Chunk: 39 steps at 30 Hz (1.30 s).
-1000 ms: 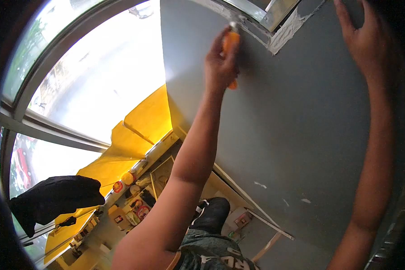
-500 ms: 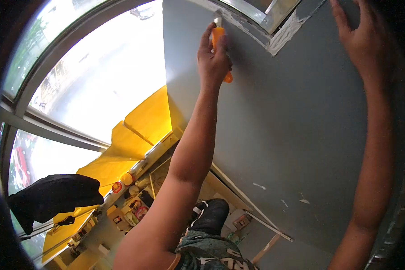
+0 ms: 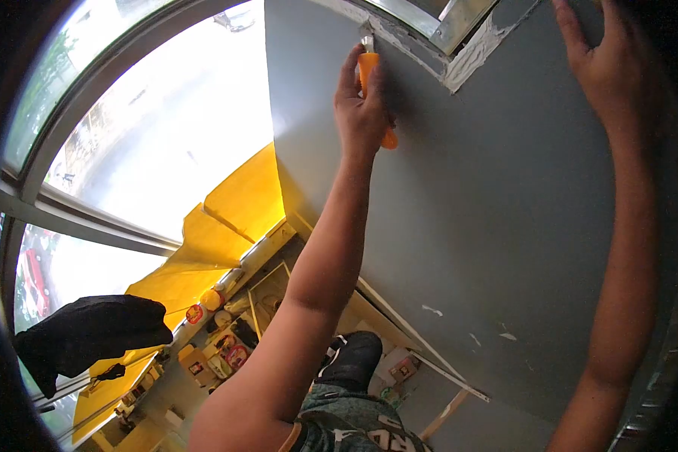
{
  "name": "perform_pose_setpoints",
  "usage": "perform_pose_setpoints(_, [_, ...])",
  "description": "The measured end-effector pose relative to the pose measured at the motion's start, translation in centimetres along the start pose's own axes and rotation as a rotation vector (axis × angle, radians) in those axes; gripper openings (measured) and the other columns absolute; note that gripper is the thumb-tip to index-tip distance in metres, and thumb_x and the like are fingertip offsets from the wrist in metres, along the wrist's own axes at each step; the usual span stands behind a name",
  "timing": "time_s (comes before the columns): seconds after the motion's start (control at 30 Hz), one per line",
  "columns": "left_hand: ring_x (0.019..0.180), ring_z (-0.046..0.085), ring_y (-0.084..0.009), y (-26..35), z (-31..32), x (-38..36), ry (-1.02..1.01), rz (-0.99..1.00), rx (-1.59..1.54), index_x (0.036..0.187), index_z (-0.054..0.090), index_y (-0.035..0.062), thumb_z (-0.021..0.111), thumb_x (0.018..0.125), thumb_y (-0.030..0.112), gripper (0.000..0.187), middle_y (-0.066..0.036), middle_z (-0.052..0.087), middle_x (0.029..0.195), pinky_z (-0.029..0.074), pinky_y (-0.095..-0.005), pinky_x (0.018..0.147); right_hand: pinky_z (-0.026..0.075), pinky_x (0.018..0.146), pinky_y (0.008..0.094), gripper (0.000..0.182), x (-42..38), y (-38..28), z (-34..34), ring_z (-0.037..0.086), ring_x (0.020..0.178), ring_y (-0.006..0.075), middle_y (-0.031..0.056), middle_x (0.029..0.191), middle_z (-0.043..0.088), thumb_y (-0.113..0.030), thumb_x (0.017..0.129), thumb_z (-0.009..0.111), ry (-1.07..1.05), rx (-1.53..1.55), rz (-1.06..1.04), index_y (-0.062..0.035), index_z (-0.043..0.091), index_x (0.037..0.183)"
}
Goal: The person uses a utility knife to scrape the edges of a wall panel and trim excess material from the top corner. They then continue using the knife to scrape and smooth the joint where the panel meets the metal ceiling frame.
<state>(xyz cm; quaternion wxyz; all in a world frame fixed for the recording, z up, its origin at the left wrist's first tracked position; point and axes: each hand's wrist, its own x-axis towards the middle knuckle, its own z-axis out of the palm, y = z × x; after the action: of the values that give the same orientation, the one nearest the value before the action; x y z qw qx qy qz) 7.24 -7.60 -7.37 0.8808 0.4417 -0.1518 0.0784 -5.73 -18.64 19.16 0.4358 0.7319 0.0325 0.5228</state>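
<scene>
The orange knife (image 3: 371, 75) is up high in my left hand (image 3: 361, 113), gripped tight, its tip at the top edge of the grey board (image 3: 490, 211); my right hand (image 3: 606, 68) lies flat and open on the board. I think the blade could slip off the lumpy white filler (image 3: 474, 54) and nick the smooth board; the handle looks like hard, slick plastic.

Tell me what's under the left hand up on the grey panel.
The left hand wraps an orange knife; only the handle's two ends and the metal tip show. The grey panel behind it is covered there.
</scene>
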Motion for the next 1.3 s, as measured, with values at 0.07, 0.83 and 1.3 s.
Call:
perform_pose_setpoints(0.07, [0.053, 0.054, -0.0065, 0.1, 0.3, -0.2, 0.018, 0.017, 0.051, 0.151, 0.050, 0.0103, 0.062, 0.107, 0.021, 0.047, -0.002, 0.062, 0.078, 0.045, -0.0251, 0.043, 0.046, 0.082, 0.0475, 0.031, 0.1, 0.0, -0.1, 0.058, 0.094, 0.0362, 0.0167, 0.097, 0.053, -0.023, 0.089, 0.074, -0.007, 0.010, 0.006, -0.0037, 0.054, 0.104])
perform_pose_setpoints(0.83, [0.051, 0.054, -0.0083, -1.0, -1.1, 1.7, -0.033, 0.061, 0.081, 0.151, 0.046, 0.0092, 0.060, 0.107, 0.023, 0.048, -0.005, 0.062, 0.081, 0.046, -0.0260, 0.042, 0.041, 0.076, 0.0534, 0.060, 0.2, 2.3, 1.9, 0.056, 0.093, 0.0390, 0.0223, 0.098, 0.053, -0.055, 0.090, 0.066, 0.053, 0.026, -0.100, 0.0017, 0.055, 0.109])
perform_pose_setpoints(1.3, [0.050, 0.052, -0.0064, -1.2, -0.7, 1.6, -0.007, 0.105, 0.124, 0.149, 0.050, 0.0082, 0.062, 0.106, 0.022, 0.047, -0.001, 0.062, 0.075, 0.045, -0.0256, 0.041, 0.047, 0.082, 0.0493, 0.033, 1.1, -1.1, -2.6, 0.058, 0.096, 0.0389, 0.0178, 0.098, 0.054, -0.024, 0.089, 0.075, -0.083, 0.006, -0.002, -0.0032, 0.053, 0.103])
